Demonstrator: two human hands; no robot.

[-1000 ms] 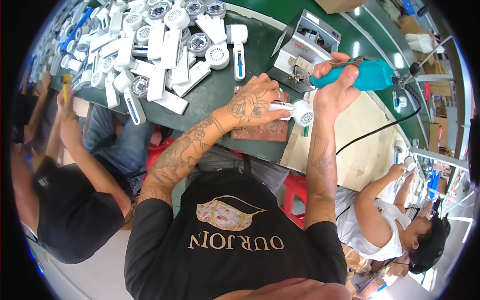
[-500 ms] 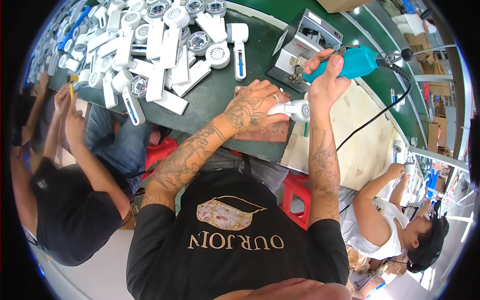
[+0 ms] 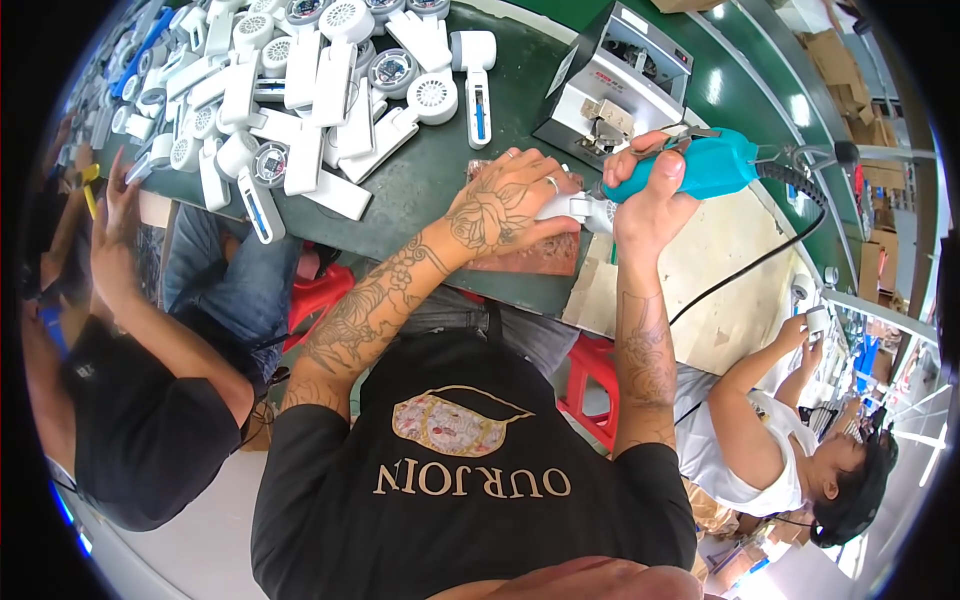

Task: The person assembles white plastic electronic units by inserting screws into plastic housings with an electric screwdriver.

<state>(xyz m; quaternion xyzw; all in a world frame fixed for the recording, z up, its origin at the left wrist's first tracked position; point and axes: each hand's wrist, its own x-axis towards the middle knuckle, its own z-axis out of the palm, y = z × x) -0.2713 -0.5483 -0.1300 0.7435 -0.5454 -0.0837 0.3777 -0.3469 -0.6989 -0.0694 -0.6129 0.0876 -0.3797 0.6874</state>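
Observation:
My left hand (image 3: 515,203) is closed on a white handheld fan (image 3: 583,207), pressing it over a reddish-brown block (image 3: 545,258) on the bench. Part of the fan is hidden under my fingers. In my right hand (image 3: 650,195) is a teal electric screwdriver (image 3: 705,165) held level, its tip pointing left toward the fan. Whether the tip touches the fan I cannot tell. A black cord runs from the screwdriver's rear end. Just beyond my hands stands a grey metal screw feeder (image 3: 615,85).
Many white fan parts (image 3: 330,90) are heaped at the far left of the green bench (image 3: 400,220). A stained cardboard sheet (image 3: 730,290) lies at the right. Co-workers sit on both sides, one in a black shirt (image 3: 150,400), one in a white top (image 3: 765,450).
My right hand has brought the screwdriver lower and slightly left, away from the feeder and toward the fan. My left hand keeps its hold. The left co-worker's hands have moved.

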